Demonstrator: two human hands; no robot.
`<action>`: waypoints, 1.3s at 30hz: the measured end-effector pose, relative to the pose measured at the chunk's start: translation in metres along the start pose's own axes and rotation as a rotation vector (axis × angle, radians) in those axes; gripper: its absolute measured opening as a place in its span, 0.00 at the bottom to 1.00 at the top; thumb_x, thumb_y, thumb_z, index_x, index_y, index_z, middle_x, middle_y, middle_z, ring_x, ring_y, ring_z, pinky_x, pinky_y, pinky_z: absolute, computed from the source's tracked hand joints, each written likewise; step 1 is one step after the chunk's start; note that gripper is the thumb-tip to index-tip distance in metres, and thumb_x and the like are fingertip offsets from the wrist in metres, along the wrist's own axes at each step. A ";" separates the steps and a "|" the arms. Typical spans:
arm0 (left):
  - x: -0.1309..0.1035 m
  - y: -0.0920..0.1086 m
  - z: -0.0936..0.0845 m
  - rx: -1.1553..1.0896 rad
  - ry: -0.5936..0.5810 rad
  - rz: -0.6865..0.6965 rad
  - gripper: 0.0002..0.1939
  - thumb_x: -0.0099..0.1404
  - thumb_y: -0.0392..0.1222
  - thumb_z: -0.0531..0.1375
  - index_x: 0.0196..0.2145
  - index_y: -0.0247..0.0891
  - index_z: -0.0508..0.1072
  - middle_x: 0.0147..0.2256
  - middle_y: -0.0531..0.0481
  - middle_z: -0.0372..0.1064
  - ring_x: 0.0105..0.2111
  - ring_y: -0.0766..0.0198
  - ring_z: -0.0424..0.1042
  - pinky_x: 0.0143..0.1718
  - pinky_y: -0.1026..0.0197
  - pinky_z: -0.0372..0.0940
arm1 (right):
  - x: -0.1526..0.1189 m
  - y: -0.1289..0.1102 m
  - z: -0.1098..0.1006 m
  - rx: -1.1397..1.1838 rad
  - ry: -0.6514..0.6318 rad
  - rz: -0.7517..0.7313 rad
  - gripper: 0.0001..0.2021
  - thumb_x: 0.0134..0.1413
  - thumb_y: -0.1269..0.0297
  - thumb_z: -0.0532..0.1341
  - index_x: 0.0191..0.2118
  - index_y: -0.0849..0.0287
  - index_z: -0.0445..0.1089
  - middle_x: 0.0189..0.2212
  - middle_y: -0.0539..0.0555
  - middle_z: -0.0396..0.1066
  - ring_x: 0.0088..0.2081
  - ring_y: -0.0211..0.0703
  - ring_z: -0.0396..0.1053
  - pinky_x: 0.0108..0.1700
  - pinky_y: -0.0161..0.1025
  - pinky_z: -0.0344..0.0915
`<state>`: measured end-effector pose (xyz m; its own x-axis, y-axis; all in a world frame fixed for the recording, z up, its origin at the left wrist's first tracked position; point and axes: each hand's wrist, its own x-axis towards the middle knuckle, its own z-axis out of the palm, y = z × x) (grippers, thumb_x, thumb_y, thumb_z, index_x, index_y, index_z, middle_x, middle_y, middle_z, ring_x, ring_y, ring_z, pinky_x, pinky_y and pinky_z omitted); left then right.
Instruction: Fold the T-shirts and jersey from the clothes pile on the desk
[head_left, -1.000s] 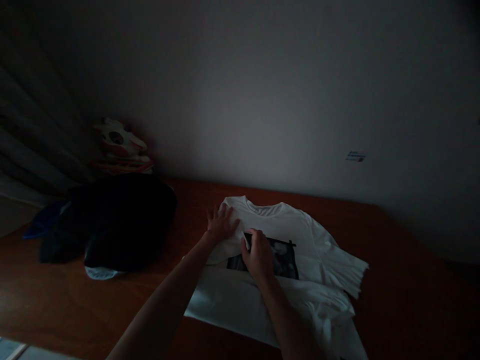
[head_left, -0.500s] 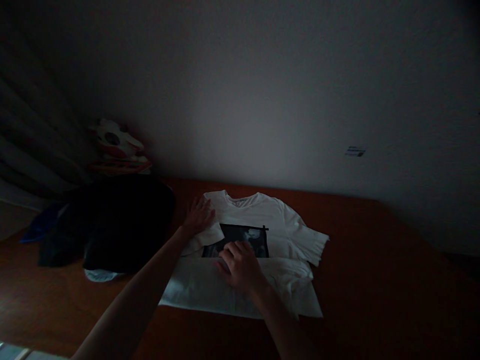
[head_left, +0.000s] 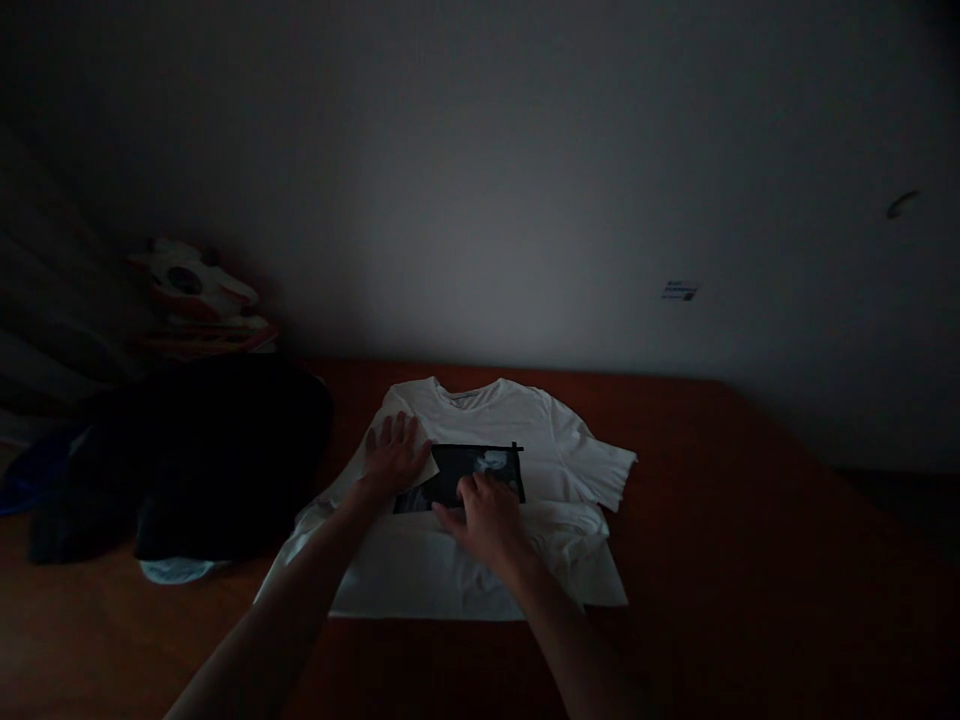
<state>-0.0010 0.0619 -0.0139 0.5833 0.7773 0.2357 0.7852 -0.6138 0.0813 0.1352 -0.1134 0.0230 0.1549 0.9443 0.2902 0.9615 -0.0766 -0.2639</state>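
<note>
A white T-shirt with a dark picture print on its chest lies on the wooden surface, neckline toward the wall. Its lower part is bunched and folded up across the print's lower edge. My left hand rests flat with spread fingers on the shirt's left sleeve side, which is folded inward. Over the print's lower right, my right hand touches the shirt with loosely bent fingers, its thumb held apart; no cloth shows in its grasp. The right sleeve lies stretched outward.
Dark clothes lie heaped on the left of the wooden surface. Behind them stands a white and red toy-like object, near a curtain. A wall with a small sticker rises behind.
My left hand has slid inward and down over the shirt's left side, and cloth there now spreads further toward the lower left. My right hand has shifted slightly. The camera view has turned right.
</note>
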 end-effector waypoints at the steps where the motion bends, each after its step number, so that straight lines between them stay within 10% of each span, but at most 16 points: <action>1: 0.000 0.000 -0.001 -0.014 -0.008 0.019 0.30 0.72 0.55 0.51 0.66 0.41 0.63 0.69 0.32 0.52 0.70 0.34 0.46 0.64 0.27 0.46 | -0.001 0.000 -0.001 0.019 -0.027 -0.011 0.17 0.62 0.46 0.61 0.36 0.56 0.72 0.34 0.57 0.76 0.38 0.50 0.74 0.40 0.43 0.65; 8: -0.005 -0.003 -0.030 -0.178 0.016 0.081 0.22 0.72 0.48 0.50 0.57 0.37 0.71 0.65 0.32 0.61 0.66 0.39 0.58 0.64 0.33 0.53 | -0.029 0.039 -0.042 0.032 -0.043 -0.070 0.22 0.59 0.39 0.62 0.33 0.56 0.72 0.34 0.54 0.74 0.39 0.48 0.72 0.44 0.42 0.63; 16: -0.092 -0.046 -0.102 -0.202 -0.086 0.522 0.16 0.67 0.52 0.61 0.47 0.43 0.77 0.43 0.46 0.78 0.43 0.55 0.77 0.49 0.53 0.68 | -0.070 0.118 -0.074 0.030 -0.095 -0.066 0.23 0.50 0.41 0.69 0.42 0.56 0.74 0.43 0.58 0.74 0.46 0.54 0.70 0.51 0.49 0.62; 22: -0.121 -0.056 -0.112 -0.193 0.005 0.580 0.11 0.72 0.43 0.57 0.41 0.45 0.80 0.37 0.48 0.78 0.38 0.59 0.77 0.44 0.55 0.71 | -0.079 0.112 -0.084 0.160 -0.145 -0.085 0.08 0.62 0.56 0.63 0.34 0.54 0.72 0.33 0.52 0.75 0.39 0.46 0.72 0.44 0.41 0.65; 31: -0.133 -0.078 -0.113 -0.170 0.052 0.443 0.22 0.66 0.54 0.64 0.54 0.45 0.75 0.50 0.45 0.77 0.50 0.53 0.76 0.51 0.52 0.72 | -0.092 0.101 -0.103 0.438 -0.333 0.088 0.14 0.61 0.48 0.61 0.38 0.53 0.74 0.29 0.49 0.74 0.30 0.41 0.71 0.34 0.34 0.63; 39: -0.136 -0.083 -0.118 -0.215 0.021 0.474 0.12 0.72 0.48 0.56 0.40 0.47 0.79 0.38 0.52 0.80 0.40 0.59 0.78 0.44 0.55 0.73 | -0.098 0.107 -0.097 0.496 -0.366 0.108 0.14 0.63 0.49 0.59 0.44 0.51 0.76 0.32 0.50 0.76 0.31 0.41 0.71 0.34 0.35 0.64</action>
<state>-0.1696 -0.0090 0.0617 0.8583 0.4055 0.3144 0.3743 -0.9139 0.1570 0.2450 -0.2451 0.0558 0.0737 0.9946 -0.0725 0.7113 -0.1034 -0.6952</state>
